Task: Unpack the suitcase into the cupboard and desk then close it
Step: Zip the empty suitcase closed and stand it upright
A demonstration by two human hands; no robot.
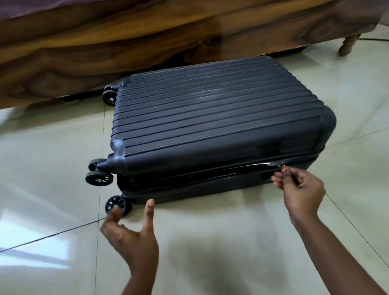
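At frame centre, the ribbed suitcase (217,122) lies flat on the tiled floor (219,249) beside a wooden bed (135,36). Lower left, left hand (130,232) open, fingers spread; right hand (300,190) pinches the zip pull (284,164).

A dark navy ribbed hard-shell suitcase (215,123) lies flat at frame centre, lid down, wheels leftward, its front zipper seam partly gaping.
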